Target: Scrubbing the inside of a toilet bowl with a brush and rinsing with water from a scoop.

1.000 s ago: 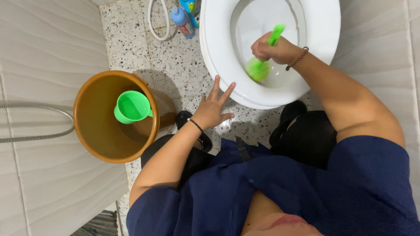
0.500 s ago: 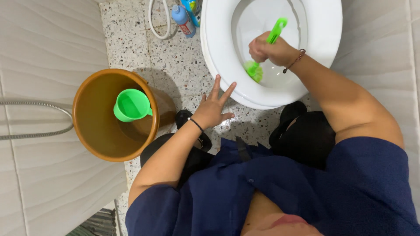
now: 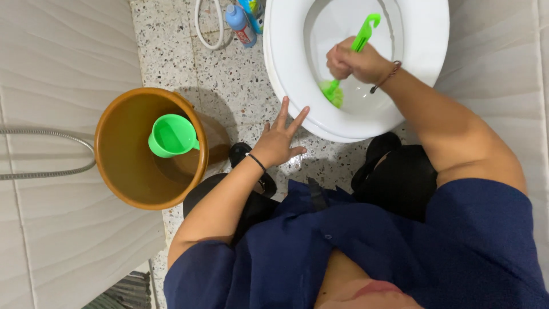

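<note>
The green toilet brush (image 3: 345,66) is down inside the white toilet bowl (image 3: 286,68), its bristled head low against the bowl's near inner wall, just above the water, and its hooked handle end pointing up toward the back of the bowl. My right hand (image 3: 350,60) is closed tight around the middle of that handle, fingers wrapped fully round it, with a thin cord bracelet (image 3: 386,76) on the wrist. My right forearm reaches in over the near rim from the right.

My left hand (image 3: 278,140) is open, fingers spread apart, the fingertips resting on the outer front edge of the bowl's rim while the palm hangs over the speckled terrazzo floor (image 3: 229,86). It holds nothing. A dark band (image 3: 257,162) sits on that wrist.

Below the bowl I can see my black shoes (image 3: 394,166) on the floor and the dark blue shirt I am wearing.

To the left, well apart from the toilet, stands a brown bucket (image 3: 114,171) with a green plastic dipper (image 3: 170,135) inside it, near the bucket's right wall. Beyond it, at the top, a blue bottle with a red label (image 3: 240,24) lies on the floor just beside the toilet's base, next to a loop of white hose (image 3: 206,28). A metal shower hose (image 3: 51,154) curves across the pale tiled wall on the left.
</note>
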